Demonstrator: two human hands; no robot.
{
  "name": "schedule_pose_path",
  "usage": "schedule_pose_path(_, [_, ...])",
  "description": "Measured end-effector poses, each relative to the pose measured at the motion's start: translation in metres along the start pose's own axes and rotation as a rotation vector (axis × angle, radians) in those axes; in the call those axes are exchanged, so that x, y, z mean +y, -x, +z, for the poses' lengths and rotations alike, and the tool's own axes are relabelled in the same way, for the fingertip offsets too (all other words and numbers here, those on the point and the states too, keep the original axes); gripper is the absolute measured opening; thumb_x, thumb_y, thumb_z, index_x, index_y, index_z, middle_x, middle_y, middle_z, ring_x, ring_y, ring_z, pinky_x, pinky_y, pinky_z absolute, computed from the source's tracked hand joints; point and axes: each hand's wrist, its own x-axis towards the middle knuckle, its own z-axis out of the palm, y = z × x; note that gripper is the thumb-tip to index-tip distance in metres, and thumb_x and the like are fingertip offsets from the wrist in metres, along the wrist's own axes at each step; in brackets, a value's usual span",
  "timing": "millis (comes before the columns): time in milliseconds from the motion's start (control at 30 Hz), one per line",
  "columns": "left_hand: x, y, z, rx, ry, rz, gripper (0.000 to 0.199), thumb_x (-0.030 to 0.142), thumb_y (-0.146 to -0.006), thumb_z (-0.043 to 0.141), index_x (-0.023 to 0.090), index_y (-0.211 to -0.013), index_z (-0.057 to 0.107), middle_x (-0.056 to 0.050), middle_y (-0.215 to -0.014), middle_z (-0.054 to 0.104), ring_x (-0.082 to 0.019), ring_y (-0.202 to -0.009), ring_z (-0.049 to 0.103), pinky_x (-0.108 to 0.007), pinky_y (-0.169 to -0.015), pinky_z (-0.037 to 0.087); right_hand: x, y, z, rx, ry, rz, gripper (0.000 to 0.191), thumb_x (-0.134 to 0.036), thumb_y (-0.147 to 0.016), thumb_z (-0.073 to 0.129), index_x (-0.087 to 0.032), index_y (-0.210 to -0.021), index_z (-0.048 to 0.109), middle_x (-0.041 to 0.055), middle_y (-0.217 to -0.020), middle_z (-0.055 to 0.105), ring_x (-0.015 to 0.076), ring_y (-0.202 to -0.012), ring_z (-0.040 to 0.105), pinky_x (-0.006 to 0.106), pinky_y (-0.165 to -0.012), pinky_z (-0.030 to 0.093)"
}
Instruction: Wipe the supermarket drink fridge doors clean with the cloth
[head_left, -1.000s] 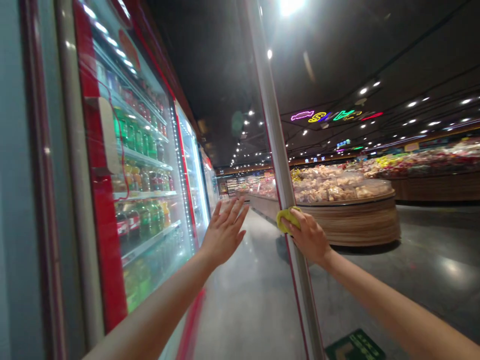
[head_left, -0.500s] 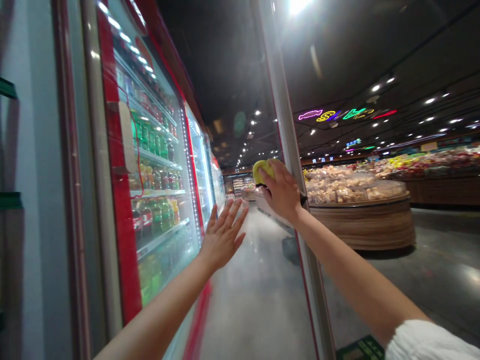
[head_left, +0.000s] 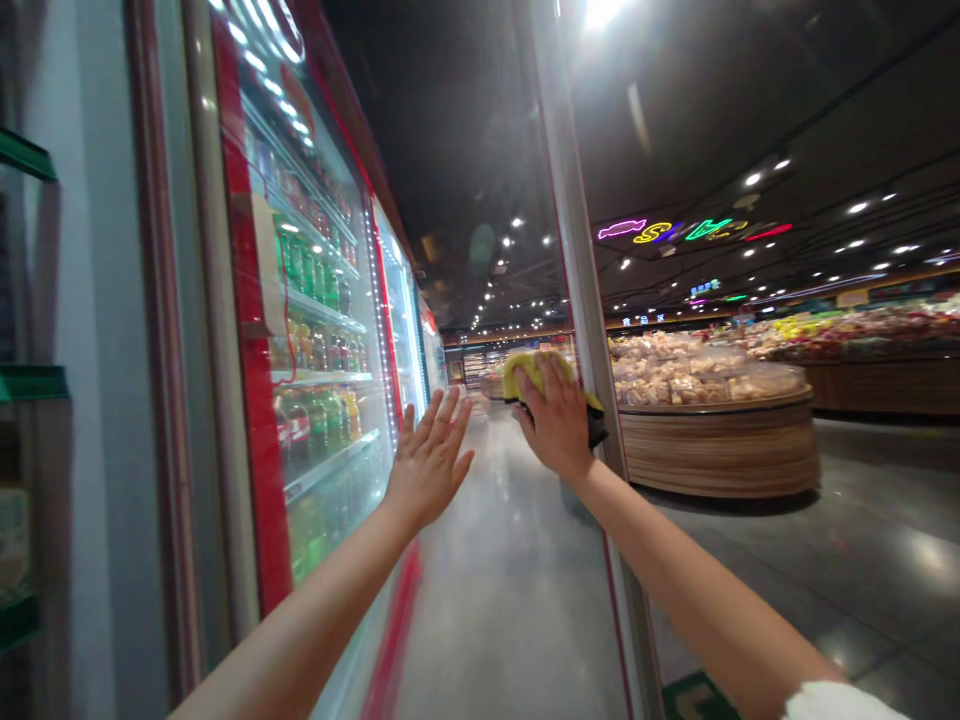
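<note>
A glass door (head_left: 480,580) with a metal frame (head_left: 577,215) stands in front of me, and the store shows through its pane. My right hand (head_left: 556,418) presses a folded yellow and dark cloth (head_left: 523,378) against the glass, close to the frame's inner edge. Its fingers lie over the cloth. To the left, my left hand (head_left: 429,458) is raised with its fingers outstretched and the palm toward the glass. It holds nothing, and I cannot tell whether its palm touches the pane.
Lit red-edged drink coolers (head_left: 322,300) full of bottles line the left side. Beyond the door frame on the right stands a rounded wooden display stand (head_left: 716,450) with packaged goods. Green-edged shelving (head_left: 30,385) is at the far left.
My right hand has moved down along the glass with the cloth, which now shows on both sides of the hand. My left hand has shifted slightly left, still spread.
</note>
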Motion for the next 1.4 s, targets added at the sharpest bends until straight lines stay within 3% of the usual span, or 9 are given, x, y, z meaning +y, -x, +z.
schedule_pose_path(167, [-0.014,0.020,-0.010,0.023,-0.027,0.042,0.083,0.040,-0.100,0.053,0.028,-0.165,0.003,-0.007,-0.170,0.023,-0.024,-0.158,0.017,-0.050,-0.131,0.006,0.010,0.031,0.004,-0.001,0.006,-0.164,0.052,-0.011,-0.092,0.055,-0.031,-0.140,0.061,0.0079,-0.154,0.053,0.0285,-0.146,0.043,0.047,-0.110,0.044])
schedule_pose_path(333, [-0.025,0.030,-0.018,0.023,-0.044,0.018,0.080,0.038,-0.102,0.049,0.029,-0.164,-0.001,-0.007,-0.170,0.021,-0.025,-0.159,0.016,-0.051,-0.131,0.008,0.016,-0.048,0.003,0.110,0.001,0.160,0.051,-0.019,-0.094,0.056,-0.023,-0.145,0.056,0.0148,-0.157,0.047,0.0346,-0.146,0.040,0.053,-0.110,0.043])
schedule_pose_path(433, [-0.022,0.028,-0.014,0.005,-0.040,-0.017,0.080,0.037,-0.102,0.049,0.028,-0.164,0.000,-0.008,-0.170,0.021,-0.027,-0.158,0.017,-0.053,-0.130,0.011,-0.005,-0.080,0.001,0.093,-0.021,0.179,0.051,-0.033,-0.098,0.056,-0.023,-0.148,0.053,0.0137,-0.161,0.042,0.0360,-0.149,0.036,0.057,-0.112,0.039])
schedule_pose_path(667, [-0.020,0.041,-0.009,-0.029,-0.048,0.010,0.079,0.038,-0.102,0.049,0.026,-0.165,0.004,-0.009,-0.170,0.023,-0.026,-0.158,0.018,-0.051,-0.130,0.011,-0.003,0.023,-0.003,-0.059,-0.141,-0.330,0.039,-0.023,-0.097,0.055,-0.031,-0.134,0.065,0.0029,-0.153,0.056,0.0250,-0.149,0.038,0.046,-0.115,0.036])
schedule_pose_path(800, [-0.028,0.054,-0.014,-0.050,-0.043,0.041,0.080,0.040,-0.100,0.052,0.025,-0.165,0.008,-0.009,-0.170,0.024,-0.025,-0.158,0.019,-0.048,-0.131,0.008,0.010,0.031,0.005,0.103,-0.131,-0.023,0.033,-0.011,-0.088,0.055,-0.026,-0.110,0.076,0.0041,-0.144,0.063,0.0272,-0.145,0.044,0.048,-0.112,0.039])
schedule_pose_path(900, [-0.030,0.059,-0.015,-0.045,-0.067,0.020,0.078,0.035,-0.101,0.051,0.025,-0.165,0.007,-0.008,-0.170,0.024,-0.025,-0.158,0.020,-0.049,-0.130,0.011,-0.018,0.005,0.013,0.132,-0.082,0.147,0.036,-0.013,-0.090,0.053,-0.023,-0.120,0.071,0.0088,-0.153,0.054,0.0313,-0.148,0.040,0.057,-0.115,0.033])
schedule_pose_path(1033, [-0.028,0.063,-0.014,-0.040,-0.082,0.014,0.077,0.031,-0.101,0.048,0.025,-0.165,0.005,-0.008,-0.171,0.022,-0.025,-0.159,0.017,-0.050,-0.130,0.013,-0.061,0.010,0.014,0.055,-0.088,-0.087,0.044,-0.033,-0.097,0.057,-0.026,-0.140,0.059,0.0118,-0.160,0.045,0.0323,-0.150,0.036,0.061,-0.119,0.023])
schedule_pose_path(1167, [-0.030,0.077,-0.016,-0.054,-0.087,-0.002,0.078,0.034,-0.101,0.050,0.024,-0.165,0.005,-0.009,-0.170,0.023,-0.026,-0.159,0.016,-0.049,-0.130,0.012,-0.055,0.050,0.011,0.021,-0.117,-0.352,0.036,-0.027,-0.100,0.055,-0.033,-0.135,0.063,0.0036,-0.153,0.056,0.0243,-0.147,0.042,0.051,-0.122,0.022])
schedule_pose_path(1400, [-0.040,0.093,-0.018,-0.105,-0.118,-0.058,0.077,0.036,-0.101,0.050,0.025,-0.165,0.009,-0.008,-0.169,0.025,-0.026,-0.158,0.019,-0.049,-0.131,0.006,-0.083,0.016,0.025,0.078,-0.070,0.041,0.052,-0.022,-0.099,0.050,-0.023,-0.151,0.050,0.0160,-0.161,0.043,0.0349,-0.151,0.034,0.063,-0.118,0.022])
